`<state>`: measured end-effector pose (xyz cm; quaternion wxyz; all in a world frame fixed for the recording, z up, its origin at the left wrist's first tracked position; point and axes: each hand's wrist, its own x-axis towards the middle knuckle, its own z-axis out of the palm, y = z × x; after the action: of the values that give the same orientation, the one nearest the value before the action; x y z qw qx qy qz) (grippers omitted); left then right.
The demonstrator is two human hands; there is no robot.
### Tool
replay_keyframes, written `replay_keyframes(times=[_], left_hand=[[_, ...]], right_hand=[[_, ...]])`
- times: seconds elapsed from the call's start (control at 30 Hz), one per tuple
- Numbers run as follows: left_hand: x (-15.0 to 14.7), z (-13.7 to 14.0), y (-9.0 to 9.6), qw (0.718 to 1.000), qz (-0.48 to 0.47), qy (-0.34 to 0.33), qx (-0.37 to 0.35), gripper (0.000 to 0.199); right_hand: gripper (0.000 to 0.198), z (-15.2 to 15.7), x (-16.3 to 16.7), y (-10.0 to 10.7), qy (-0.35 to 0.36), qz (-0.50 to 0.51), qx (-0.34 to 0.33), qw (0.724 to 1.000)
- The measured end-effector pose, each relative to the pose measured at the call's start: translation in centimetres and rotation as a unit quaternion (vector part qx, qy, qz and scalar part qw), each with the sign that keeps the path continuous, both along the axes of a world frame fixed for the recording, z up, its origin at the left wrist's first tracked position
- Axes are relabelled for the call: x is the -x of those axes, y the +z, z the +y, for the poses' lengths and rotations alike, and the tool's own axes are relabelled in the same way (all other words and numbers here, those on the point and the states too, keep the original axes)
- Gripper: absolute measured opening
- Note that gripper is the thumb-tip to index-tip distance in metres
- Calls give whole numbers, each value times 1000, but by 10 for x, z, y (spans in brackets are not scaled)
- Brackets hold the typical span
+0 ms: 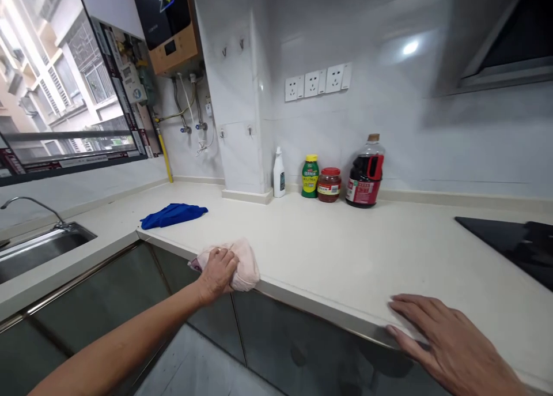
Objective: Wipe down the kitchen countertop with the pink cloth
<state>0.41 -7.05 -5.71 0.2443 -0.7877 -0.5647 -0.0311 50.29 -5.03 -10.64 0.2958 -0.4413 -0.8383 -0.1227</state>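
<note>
My left hand (216, 274) grips a bunched pale pink cloth (245, 261) and presses it on the front edge of the white countertop (345, 252), near the inner corner. My right hand (440, 338) lies flat with fingers spread on the counter's front edge at the lower right, holding nothing. A blue cloth (173, 214) lies crumpled on the counter behind and left of the pink cloth, apart from both hands.
Against the back wall stand a white spray bottle (279, 174), a green jar (310, 176), a red-lidded jar (329, 185) and a dark sauce jug (365, 174). A black cooktop (514, 243) lies at right. A steel sink (38, 246) with tap is at left. Dark cabinet doors (129, 292) below.
</note>
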Motion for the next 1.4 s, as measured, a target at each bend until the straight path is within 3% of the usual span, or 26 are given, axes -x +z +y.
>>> replay_keyframes(times=[0.33,0.57,0.7,0.77,0.9,0.93,1.0,1.03,1.1,1.2,1.3,1.4], left_hand=[[-144,3,-10,996,38,-76,13,63],[-271,1,-27,984,-1,-176,-36,56],[-299,1,-32,982,-35,-182,-42,47],[-297,3,-33,981,-59,-180,-30,45],[-264,3,-20,970,-88,-224,22,45],[-249,2,-14,963,-98,-248,30,46],[-210,2,0,923,-176,-339,53,51],[-188,4,8,910,-228,-345,45,47],[-145,13,21,905,-325,-274,-14,29],[-94,36,33,920,-367,-112,-82,25],[-72,61,30,935,-344,-3,-85,30],[-72,74,21,948,-310,60,-47,39]], right_hand=[[49,-11,9,22,34,9,21,999],[43,-4,5,21,45,59,47,996],[42,-12,12,23,1,148,-43,988],[43,-22,27,23,29,133,-75,988],[70,-37,64,17,112,50,-31,992],[78,-37,71,15,101,42,-23,994],[87,-36,85,16,59,13,-10,998],[90,-34,92,17,36,-15,1,999],[90,-31,110,24,-19,-78,16,997],[83,-27,145,38,-88,-132,11,987],[67,-18,185,46,-93,-151,0,984],[47,-6,212,40,-67,-160,-32,984]])
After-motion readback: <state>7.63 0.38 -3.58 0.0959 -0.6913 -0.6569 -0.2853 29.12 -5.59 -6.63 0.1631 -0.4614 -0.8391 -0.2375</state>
